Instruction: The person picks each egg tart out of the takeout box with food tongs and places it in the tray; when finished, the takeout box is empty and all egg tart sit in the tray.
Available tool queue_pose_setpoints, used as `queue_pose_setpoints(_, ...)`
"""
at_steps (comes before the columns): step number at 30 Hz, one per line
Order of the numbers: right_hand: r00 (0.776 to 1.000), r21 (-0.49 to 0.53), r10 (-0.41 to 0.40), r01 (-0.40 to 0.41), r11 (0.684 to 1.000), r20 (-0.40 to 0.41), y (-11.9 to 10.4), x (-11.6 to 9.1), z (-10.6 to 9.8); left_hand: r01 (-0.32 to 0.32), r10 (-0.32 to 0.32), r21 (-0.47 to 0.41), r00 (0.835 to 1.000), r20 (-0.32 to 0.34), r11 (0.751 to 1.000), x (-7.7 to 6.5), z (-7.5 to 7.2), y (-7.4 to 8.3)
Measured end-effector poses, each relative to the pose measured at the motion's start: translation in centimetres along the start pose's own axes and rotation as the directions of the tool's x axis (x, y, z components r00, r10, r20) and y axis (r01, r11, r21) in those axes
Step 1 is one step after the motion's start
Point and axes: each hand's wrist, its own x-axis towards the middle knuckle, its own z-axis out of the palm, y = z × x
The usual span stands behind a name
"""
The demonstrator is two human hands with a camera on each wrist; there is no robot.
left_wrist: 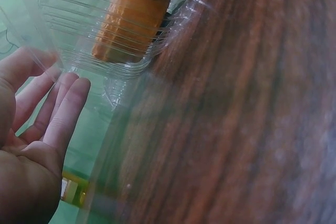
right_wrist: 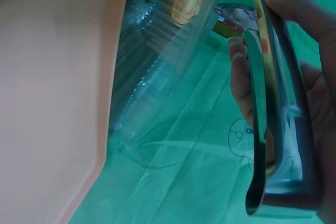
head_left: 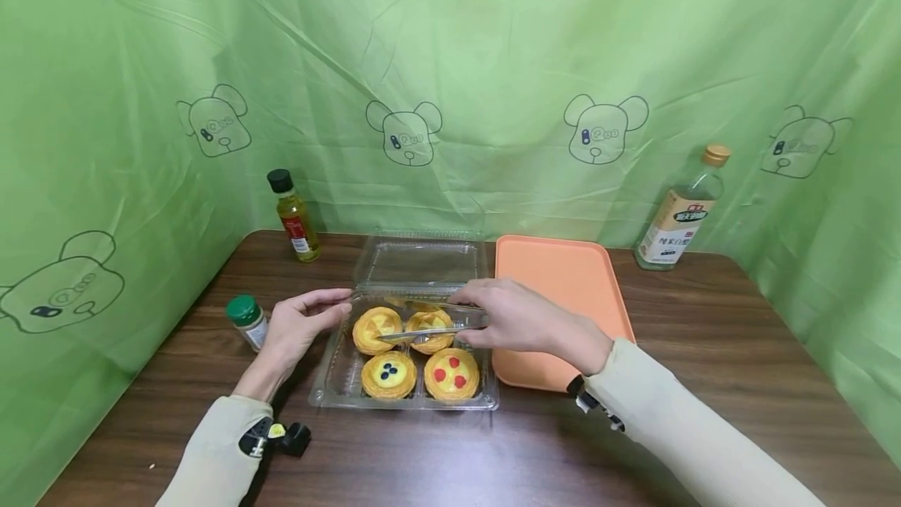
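Observation:
A clear plastic clamshell box point(head_left: 331, 396) holds several egg tarts. One tart has blue berries point(head_left: 389, 386), another has red pieces point(head_left: 451, 391) on top; two plainer ones, a left tart point(head_left: 366, 335) and a right tart point(head_left: 431, 346), lie behind them. My left hand point(head_left: 288, 332) pinches the box's left rim near its back corner, thumb and fingers on either side of the plastic in the left wrist view. My right hand point(head_left: 517, 315) grips metal tongs point(right_wrist: 289, 145). Their spread arms reach left over the back tarts, one tip at the back left tart; whether it touches is unclear.
The box's lid point(head_left: 425, 263) lies folded back. An orange tray point(head_left: 563, 272) stands right of the box. A small oil bottle point(head_left: 294, 221) is at back left, a green-capped jar point(head_left: 248, 321) beside my left hand, a vinegar bottle point(head_left: 676, 221) at back right. Green cloth point(head_left: 493, 37) hangs behind.

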Motion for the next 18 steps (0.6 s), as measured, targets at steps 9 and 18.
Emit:
queue_pose_setpoints(9,0.997,-0.04,-0.002,0.005,0.999,0.077,-1.1,1.5,0.2,0.017,-0.017,-0.01,1.0,-0.001,1.0,0.0,0.1,0.3)
queue_pose_setpoints(18,0.997,-0.169,0.032,-0.02,0.985,0.066,-1.7,1.7,0.3,0.027,-0.027,-0.024,1.0,0.004,0.999,-0.2,0.2,0.6)
